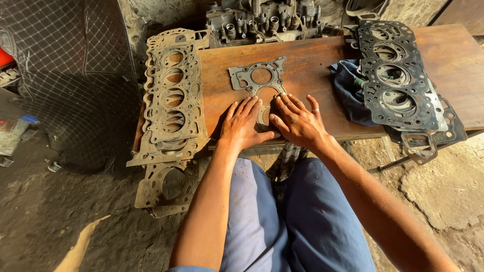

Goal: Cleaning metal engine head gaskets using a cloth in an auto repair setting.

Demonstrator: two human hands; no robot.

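Note:
A small grey metal gasket (254,78) with round holes lies flat on the brown wooden board (312,65). My left hand (242,125) rests palm down on the board beside the gasket's near end, fingers spread. Palm down too, my right hand (297,121) covers that near end, fingertips touching the metal. A ring sits on one finger of the right hand. Neither hand grips anything; part of the gasket is hidden under them.
A stack of long rusty head gaskets (174,95) lies at the board's left edge, overhanging. Dark head gaskets (398,75) lie on the right over a blue cloth (350,88). An engine part (262,20) stands behind. Dirt floor all around; a quilted black cover (70,75) at left.

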